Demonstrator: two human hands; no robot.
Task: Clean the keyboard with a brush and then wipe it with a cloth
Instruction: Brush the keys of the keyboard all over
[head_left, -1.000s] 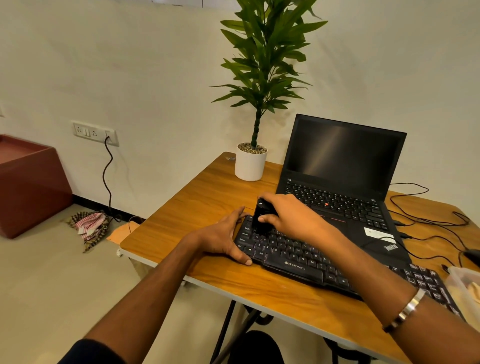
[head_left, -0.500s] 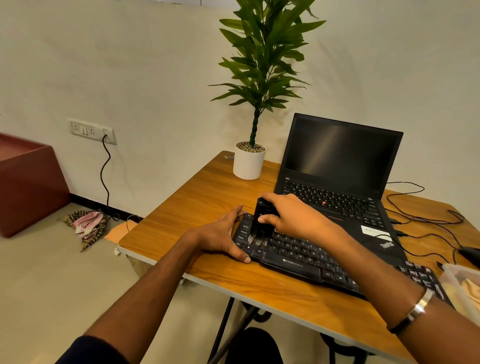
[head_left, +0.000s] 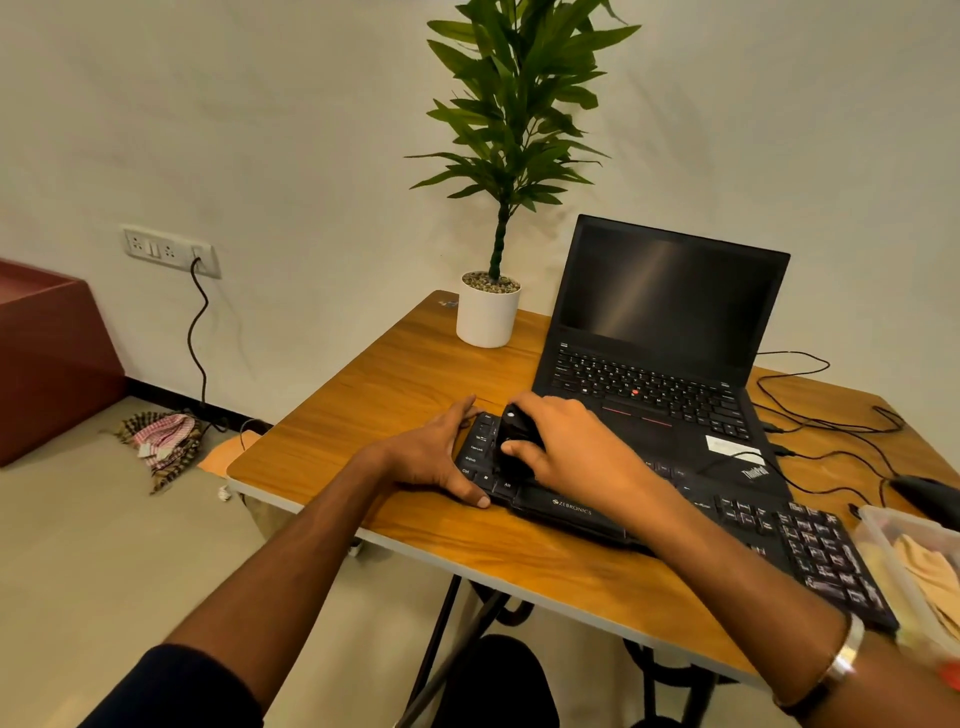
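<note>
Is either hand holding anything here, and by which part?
The right hand grips a black brush around its body, pressing it on the keyboard. The left hand holds nothing; it steadies the keyboard's left end.

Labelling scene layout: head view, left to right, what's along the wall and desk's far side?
Dark red box → white wall socket strip → green plant in a white pot → open black laptop → thin black cables.
</note>
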